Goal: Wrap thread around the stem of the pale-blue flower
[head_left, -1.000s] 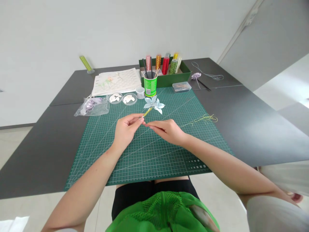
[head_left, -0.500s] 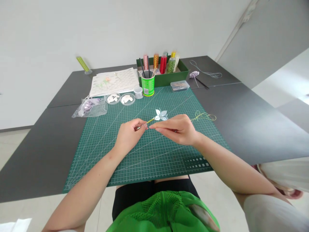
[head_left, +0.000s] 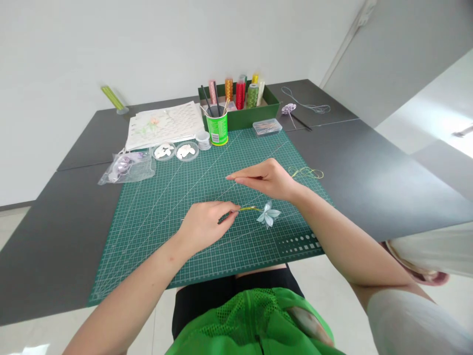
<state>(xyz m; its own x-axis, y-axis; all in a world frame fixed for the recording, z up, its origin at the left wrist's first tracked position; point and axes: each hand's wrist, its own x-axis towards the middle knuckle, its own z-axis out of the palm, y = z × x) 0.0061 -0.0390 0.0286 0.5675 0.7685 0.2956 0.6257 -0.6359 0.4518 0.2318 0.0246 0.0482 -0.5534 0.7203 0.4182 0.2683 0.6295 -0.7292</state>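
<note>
My left hand (head_left: 209,224) is closed in a pinch around the thin yellow-green stem of a small artificial flower (head_left: 268,215). The pale blue-white petals point to the right, low over the cutting mat. Above and to the right, my right hand (head_left: 264,178) is apart from the flower, its thumb and fingers pressed together and pointing left. What lies between those fingertips is too fine to make out. A loose tangle of yellow-green thread (head_left: 308,172) lies on the mat's right side and disappears behind my right hand.
The green cutting mat (head_left: 155,256) covers the table's middle. Behind stand a green cup of tools (head_left: 218,130), a box (head_left: 240,118) with thread spools, a clear case (head_left: 267,127) and dishes of white pieces (head_left: 186,151). Papers (head_left: 177,123) and a plastic bag (head_left: 129,170) lie left.
My left hand has brought the flower down toward me and turned it right. My right hand has moved up, away from the stem. The view has shifted slightly.
</note>
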